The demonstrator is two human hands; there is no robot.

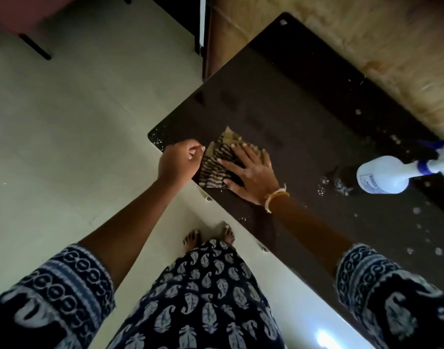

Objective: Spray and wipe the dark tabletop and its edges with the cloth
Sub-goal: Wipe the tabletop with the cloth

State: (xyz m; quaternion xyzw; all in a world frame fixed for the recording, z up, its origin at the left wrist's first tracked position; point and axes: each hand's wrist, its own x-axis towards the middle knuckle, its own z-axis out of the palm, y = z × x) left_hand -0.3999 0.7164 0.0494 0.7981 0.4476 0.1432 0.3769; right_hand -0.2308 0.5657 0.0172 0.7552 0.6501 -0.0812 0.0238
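Feet on floor: bare feet (209,237) stand just beside the near edge of the counter (304,117) on pale tile; my guess is that spray running off that edge would make the floor slick right where the person stands.
Left hand: left hand (178,162) is at the counter's corner, fingers (196,150) curled in a loose fist against the cloth's edge; whether they pinch the fabric I cannot tell. If they only rest there, the cloth may bunch when pushed.
Right hand: right hand (251,170) lies flat on the cloth (217,163), fingers spread and pressing it down, not gripping. A flat palm could slide off wet fabric.
Cloth: striped, folded, lying on the dark top near the corner, under the right palm.
Droplets: beads of liquid (417,217) are scattered to the right, well apart from the cloth; left long, they would likely dry into marks.
Spray bottle: spray bottle (389,172) lies tipped on the counter, further right, wet around it; it could leak, or roll if a wide wipe nudges it.
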